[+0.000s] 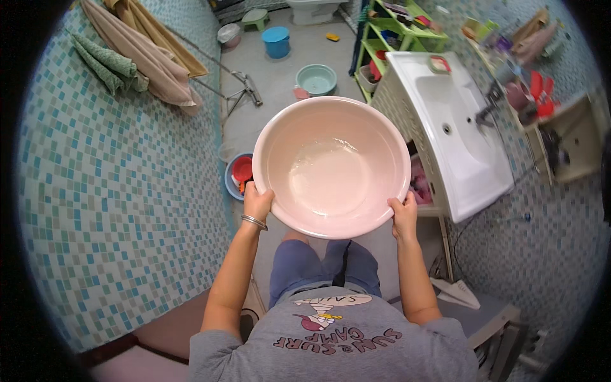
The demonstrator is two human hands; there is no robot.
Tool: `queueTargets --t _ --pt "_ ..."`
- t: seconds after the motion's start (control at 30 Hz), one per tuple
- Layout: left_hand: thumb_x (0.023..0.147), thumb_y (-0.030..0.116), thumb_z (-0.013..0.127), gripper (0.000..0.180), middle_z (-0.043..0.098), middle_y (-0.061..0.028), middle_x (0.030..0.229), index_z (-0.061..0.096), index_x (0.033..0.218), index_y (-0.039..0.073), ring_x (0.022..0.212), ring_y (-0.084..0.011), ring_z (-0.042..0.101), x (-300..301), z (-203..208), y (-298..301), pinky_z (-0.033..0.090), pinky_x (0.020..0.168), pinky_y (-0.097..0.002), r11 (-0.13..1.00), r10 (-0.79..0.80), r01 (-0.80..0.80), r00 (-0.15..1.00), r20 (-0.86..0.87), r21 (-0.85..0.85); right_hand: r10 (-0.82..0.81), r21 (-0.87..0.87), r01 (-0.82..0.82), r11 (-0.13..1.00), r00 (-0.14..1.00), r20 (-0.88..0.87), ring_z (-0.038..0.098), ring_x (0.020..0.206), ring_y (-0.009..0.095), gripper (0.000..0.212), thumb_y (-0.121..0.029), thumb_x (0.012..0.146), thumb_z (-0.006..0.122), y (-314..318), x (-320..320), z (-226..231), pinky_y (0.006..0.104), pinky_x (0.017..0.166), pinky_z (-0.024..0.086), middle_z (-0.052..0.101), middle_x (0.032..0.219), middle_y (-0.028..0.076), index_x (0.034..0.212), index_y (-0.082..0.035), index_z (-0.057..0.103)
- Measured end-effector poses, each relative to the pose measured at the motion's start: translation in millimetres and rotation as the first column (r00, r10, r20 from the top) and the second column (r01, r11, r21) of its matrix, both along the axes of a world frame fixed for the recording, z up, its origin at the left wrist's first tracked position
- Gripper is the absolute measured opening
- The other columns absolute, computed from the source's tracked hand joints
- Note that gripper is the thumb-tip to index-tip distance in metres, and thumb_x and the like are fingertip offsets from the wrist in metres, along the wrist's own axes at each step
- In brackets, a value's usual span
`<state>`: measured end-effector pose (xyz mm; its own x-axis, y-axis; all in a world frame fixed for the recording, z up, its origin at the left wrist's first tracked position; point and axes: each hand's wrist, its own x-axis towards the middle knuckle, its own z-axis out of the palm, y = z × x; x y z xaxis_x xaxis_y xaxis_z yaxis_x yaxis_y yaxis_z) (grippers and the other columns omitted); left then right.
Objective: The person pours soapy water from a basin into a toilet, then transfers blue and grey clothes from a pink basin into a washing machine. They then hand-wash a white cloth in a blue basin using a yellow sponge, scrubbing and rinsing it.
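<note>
A large pink plastic basin (pixel 331 219) is held up in front of me, with what looks like a little clear water shining at its bottom. My left hand (pixel 258 202) grips its near left rim, thumb on the inside edge, with a silver bangle on the wrist. On the near right rim my right hand (pixel 403 216) is closed in the same way. The fingers under the rim are partly hidden on both sides.
To the right stands a white washbasin (pixel 468 153) with a tap. Beyond the pink basin, a turquoise basin (pixel 316 80) and a blue bucket (pixel 276 42) sit on the floor. A blue basin (pixel 230 181) is at left. Towels (pixel 146 57) hang on the left wall.
</note>
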<state>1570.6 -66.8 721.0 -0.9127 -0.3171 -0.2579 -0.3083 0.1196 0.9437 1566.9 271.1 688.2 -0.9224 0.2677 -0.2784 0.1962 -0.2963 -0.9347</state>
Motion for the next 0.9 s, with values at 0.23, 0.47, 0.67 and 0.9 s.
queueTargets --t 0.23,0.47,0.67,0.9 --pt "0.066 -0.004 0.050 0.028 0.058 -0.0137 0.083 0.048 0.093 -0.008 0.062 -0.0187 0.058 -148.9 -54.8 -114.6 0.048 0.054 -0.0285 1.000 0.019 -0.019 0.999 -0.030 0.016 0.056 0.062 -0.058 0.996 0.998 0.032 0.052 0.070 0.014 0.021 0.001 0.068 0.057 -97.4 -184.4 -5.9 0.0260 0.065 0.043 0.055 0.081 0.008 0.088 0.003 0.051" --pt "0.066 0.002 0.056 0.029 0.059 -0.0149 0.081 0.050 0.092 -0.009 0.069 -0.0218 0.060 -338.1 -74.9 -212.3 0.048 0.061 -0.0304 0.997 0.019 -0.026 0.995 0.094 0.076 -0.052 -0.114 0.070 0.991 0.987 0.152 0.057 0.073 0.016 0.024 0.002 0.069 0.057 -193.5 -322.9 -5.6 0.0269 0.066 0.046 0.059 0.087 0.012 0.093 0.005 0.054" --pt "0.072 -0.001 0.054 0.026 0.059 -0.0148 0.078 0.044 0.096 -0.004 0.057 -0.0240 0.061 -492.3 -30.0 -262.2 0.053 0.048 -0.0352 0.989 -0.013 -0.018 0.978 0.207 0.146 -0.071 -0.133 0.094 0.987 0.983 0.171 0.058 0.065 0.015 0.021 -0.001 0.070 0.058 -259.8 -459.2 -20.2 0.0252 0.058 0.046 0.061 0.082 0.010 0.090 0.006 0.055" --pt "0.076 0.003 0.057 0.024 0.059 -0.0152 0.079 0.045 0.095 -0.003 0.059 -0.0224 0.061 -655.9 -40.8 -325.4 0.053 0.046 -0.0342 0.992 0.022 -0.059 0.953 0.302 0.113 -0.090 -0.135 0.133 0.982 0.954 0.286 0.059 0.064 0.017 0.021 -0.003 0.071 0.058 -321.5 -621.0 -17.2 0.0263 0.057 0.048 0.061 0.081 0.010 0.090 0.005 0.056"
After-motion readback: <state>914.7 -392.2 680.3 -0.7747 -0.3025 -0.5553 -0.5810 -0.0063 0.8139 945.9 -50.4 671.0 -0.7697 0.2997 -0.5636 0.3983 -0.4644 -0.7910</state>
